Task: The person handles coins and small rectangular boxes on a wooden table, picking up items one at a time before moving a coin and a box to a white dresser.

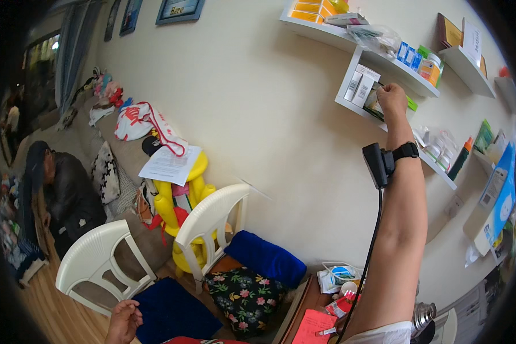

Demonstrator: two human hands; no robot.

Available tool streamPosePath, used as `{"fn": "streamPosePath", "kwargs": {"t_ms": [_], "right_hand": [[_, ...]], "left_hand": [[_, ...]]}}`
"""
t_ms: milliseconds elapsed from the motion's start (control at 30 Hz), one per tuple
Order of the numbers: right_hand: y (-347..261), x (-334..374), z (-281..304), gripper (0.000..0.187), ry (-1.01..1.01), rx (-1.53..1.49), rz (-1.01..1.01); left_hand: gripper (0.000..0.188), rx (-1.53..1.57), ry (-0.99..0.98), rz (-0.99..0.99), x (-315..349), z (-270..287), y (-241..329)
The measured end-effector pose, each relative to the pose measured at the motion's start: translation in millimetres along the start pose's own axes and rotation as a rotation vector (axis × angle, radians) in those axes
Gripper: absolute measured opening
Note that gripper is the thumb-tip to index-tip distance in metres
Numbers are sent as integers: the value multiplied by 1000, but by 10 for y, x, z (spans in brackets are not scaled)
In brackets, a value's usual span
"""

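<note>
My right arm stretches up to the white wall shelf (350, 103). At the shelf's lower compartment my right hand (393, 102) is closed, its fingers pinched at a dark and green packet (372, 105); exactly what they grip is hidden. Beside that packet stand white boxes (358, 86). A black watch-like band (406, 151) and a black device (378, 165) with a cable are on my right wrist. Low at the left, my left hand (125, 322) has its fingers curled in, with nothing visible in them. It is near the dark blue seat cushion (175, 309) of a white chair (100, 258).
Medicine boxes and a bottle (430, 67) crowd the upper shelf. Below, a table holds a red paper (314, 327) and packets. A second white chair (212, 223) carries a flowered cushion (246, 295). At the left a person (74, 189) in dark clothing sits by the sofa.
</note>
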State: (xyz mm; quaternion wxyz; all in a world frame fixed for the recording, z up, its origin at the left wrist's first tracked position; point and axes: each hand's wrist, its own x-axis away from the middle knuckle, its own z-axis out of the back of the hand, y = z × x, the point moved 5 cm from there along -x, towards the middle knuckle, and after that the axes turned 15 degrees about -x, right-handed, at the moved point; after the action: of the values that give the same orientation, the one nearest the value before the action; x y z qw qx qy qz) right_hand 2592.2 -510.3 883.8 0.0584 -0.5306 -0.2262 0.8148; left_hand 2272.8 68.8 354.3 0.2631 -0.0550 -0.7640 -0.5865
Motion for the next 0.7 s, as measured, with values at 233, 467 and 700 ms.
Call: {"fn": "streamPosePath", "kwargs": {"t_ms": [233,467,700], "right_hand": [[5,27,-200,23,-175,45,2],[11,166,-185,20,-147,164,48],[125,125,-218,23,-101,131,-88]], "left_hand": [[9,25,9,22,-40,25,-25],[9,54,7,41,-93,82,-72],[9,48,43,20,-26,70,-8]]}}
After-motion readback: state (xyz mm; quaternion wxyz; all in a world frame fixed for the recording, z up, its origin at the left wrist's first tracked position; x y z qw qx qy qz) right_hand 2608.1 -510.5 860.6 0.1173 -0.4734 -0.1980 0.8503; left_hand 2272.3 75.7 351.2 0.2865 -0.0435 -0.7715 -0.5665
